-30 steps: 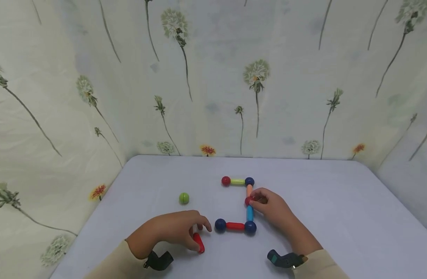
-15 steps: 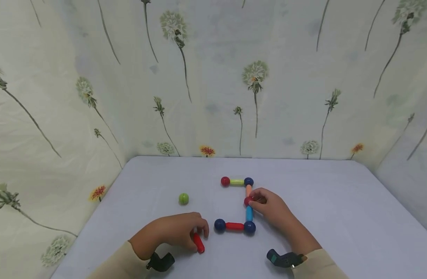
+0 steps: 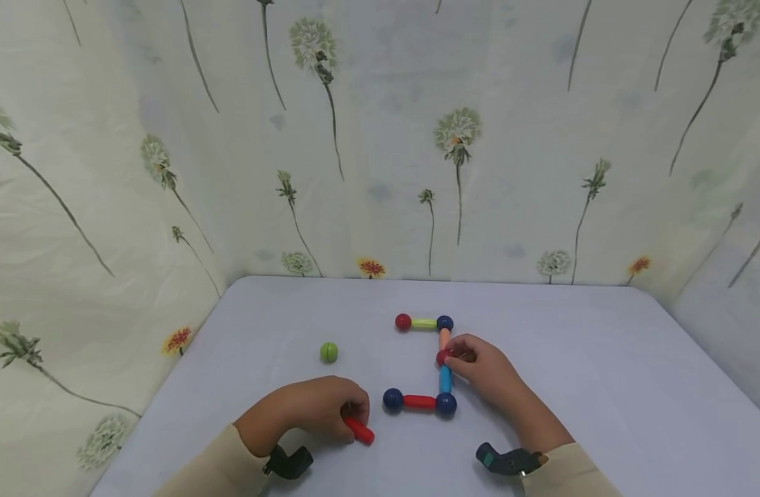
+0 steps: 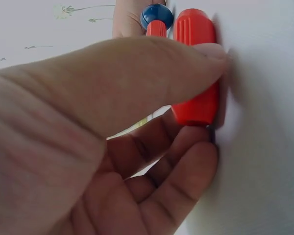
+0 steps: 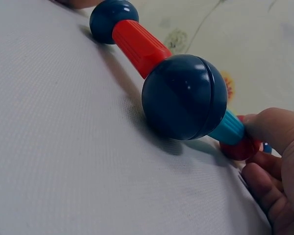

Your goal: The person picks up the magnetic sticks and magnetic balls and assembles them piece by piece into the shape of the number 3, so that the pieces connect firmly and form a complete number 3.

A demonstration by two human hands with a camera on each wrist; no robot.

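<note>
My left hand (image 3: pixel 331 408) holds a loose red magnetic rod (image 3: pixel 359 431) low over or on the table; in the left wrist view the thumb lies across the rod (image 4: pixel 195 110), with fingertips at its near end. My right hand (image 3: pixel 486 369) pinches the red ball (image 3: pixel 442 357) midway along a chain of balls and rods. From that ball a peach rod (image 3: pixel 444 338) runs back to a blue ball (image 3: pixel 444 323), then a yellow-green rod (image 3: pixel 424 323) and another red ball (image 3: pixel 403 322). Toward me, a light-blue rod (image 3: pixel 445 379) meets a dark blue ball (image 5: pixel 183 97), a red rod (image 5: pixel 141 46) and a second dark blue ball (image 5: pixel 113 20).
A green ball (image 3: pixel 328 352) lies apart, behind my left hand. The white table (image 3: pixel 572 345) ends at a curtain (image 3: pixel 380 138) printed with dandelions. Small black cameras (image 3: pixel 289 462) are strapped to both wrists.
The loose red rod has turned in my left fingers, its free end swinging to the right. The left fingers have curled in closer. My right hand keeps its hold on the red ball.
</note>
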